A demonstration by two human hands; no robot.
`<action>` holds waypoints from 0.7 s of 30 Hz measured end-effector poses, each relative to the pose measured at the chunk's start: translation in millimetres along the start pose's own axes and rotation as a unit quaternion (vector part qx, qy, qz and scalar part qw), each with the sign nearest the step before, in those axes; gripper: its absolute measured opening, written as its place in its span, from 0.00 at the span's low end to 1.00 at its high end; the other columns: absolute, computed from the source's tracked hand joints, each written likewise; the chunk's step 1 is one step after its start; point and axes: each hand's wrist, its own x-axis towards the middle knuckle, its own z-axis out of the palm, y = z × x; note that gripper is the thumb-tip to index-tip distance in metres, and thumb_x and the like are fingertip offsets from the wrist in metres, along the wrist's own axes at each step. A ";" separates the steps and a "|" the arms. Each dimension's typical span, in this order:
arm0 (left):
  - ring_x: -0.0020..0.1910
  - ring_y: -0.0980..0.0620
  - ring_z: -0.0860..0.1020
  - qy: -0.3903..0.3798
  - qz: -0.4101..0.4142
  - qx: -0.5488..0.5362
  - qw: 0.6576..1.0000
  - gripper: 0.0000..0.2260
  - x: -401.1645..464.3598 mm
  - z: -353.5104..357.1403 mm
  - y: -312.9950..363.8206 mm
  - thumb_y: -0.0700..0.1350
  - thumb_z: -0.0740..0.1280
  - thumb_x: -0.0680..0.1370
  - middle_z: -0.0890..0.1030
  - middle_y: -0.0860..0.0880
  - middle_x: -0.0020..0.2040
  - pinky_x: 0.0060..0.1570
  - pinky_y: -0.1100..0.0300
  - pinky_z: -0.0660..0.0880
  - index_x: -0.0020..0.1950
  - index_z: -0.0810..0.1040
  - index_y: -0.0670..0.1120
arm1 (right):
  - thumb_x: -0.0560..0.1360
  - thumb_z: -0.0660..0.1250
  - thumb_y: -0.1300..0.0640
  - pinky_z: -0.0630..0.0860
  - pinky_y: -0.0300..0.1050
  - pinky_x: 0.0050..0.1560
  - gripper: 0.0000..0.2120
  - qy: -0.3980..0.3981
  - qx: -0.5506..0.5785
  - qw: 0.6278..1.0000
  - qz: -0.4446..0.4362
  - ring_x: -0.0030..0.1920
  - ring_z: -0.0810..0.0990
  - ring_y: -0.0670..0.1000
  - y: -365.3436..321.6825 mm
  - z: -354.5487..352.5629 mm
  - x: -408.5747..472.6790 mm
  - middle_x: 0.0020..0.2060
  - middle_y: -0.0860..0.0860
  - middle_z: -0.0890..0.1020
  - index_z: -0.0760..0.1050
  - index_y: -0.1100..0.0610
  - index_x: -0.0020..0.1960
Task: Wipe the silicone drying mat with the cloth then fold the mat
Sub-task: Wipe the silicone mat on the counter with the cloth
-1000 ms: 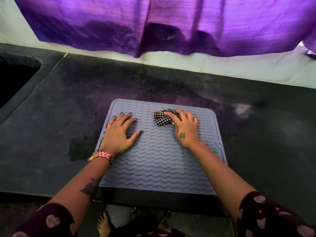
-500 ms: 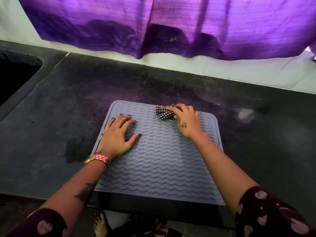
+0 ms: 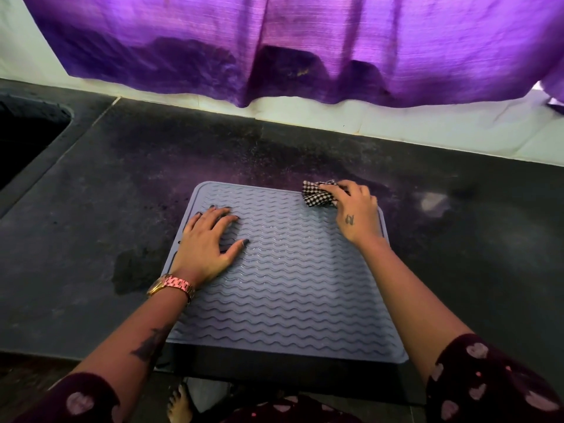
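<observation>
Grey silicone drying mat (image 3: pixel 287 282) with wavy ridges, flat on the dark stone counter (image 3: pixel 91 239), near edge overhanging the counter's front edge slightly. Left hand (image 3: pixel 207 242) flat on the mat's left side, fingers straight and spread, pressing down; pink-gold watch (image 3: pixel 172 285) on the wrist. Right hand (image 3: pixel 355 212) at the mat's far right corner, fingers curled round a bunched black-and-white checked cloth (image 3: pixel 317 195), cloth touching the mat at its far edge. Damp dark patch (image 3: pixel 134 270) on the counter just beside the mat's left edge. Sink recess (image 3: pixel 27 132) at the counter's far left corner. Purple curtain (image 3: pixel 305 44) hanging over the back wall.
</observation>
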 end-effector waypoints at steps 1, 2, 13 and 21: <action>0.72 0.49 0.63 0.002 -0.001 0.000 1.000 0.32 0.4 0.1 -0.1 0.68 0.51 0.72 0.70 0.50 0.70 0.73 0.49 0.54 0.67 0.72 0.50 | 0.76 0.60 0.64 0.64 0.56 0.58 0.24 0.012 -0.014 1.000 0.025 0.60 0.68 0.59 3.6 0.7 -7.1 0.64 0.54 0.71 0.69 0.44 0.67; 0.72 0.49 0.64 0.002 -0.001 -0.001 1.000 0.32 0.8 0.2 -0.3 0.68 0.51 0.72 0.70 0.50 0.70 0.73 0.49 0.55 0.67 0.72 0.50 | 0.77 0.59 0.62 0.63 0.56 0.60 0.23 0.007 -0.031 0.998 0.045 0.61 0.66 0.59 5.5 3.1 -15.6 0.66 0.54 0.70 0.66 0.43 0.68; 0.70 0.48 0.67 0.011 0.001 -0.010 1.000 0.31 0.2 -0.4 1.7 0.66 0.53 0.72 0.72 0.49 0.68 0.71 0.49 0.56 0.65 0.74 0.49 | 0.74 0.62 0.63 0.64 0.53 0.57 0.22 0.004 0.035 0.998 0.054 0.58 0.69 0.58 0.1 -13.6 -38.9 0.60 0.52 0.74 0.72 0.44 0.64; 0.70 0.47 0.66 0.004 0.008 -0.002 1.000 0.33 -1.5 -4.1 4.9 0.67 0.51 0.71 0.71 0.48 0.69 0.72 0.49 0.56 0.66 0.73 0.47 | 0.75 0.60 0.63 0.62 0.49 0.56 0.23 -0.038 0.021 0.998 0.055 0.61 0.67 0.58 -10.0 -19.4 -55.3 0.62 0.52 0.72 0.70 0.44 0.66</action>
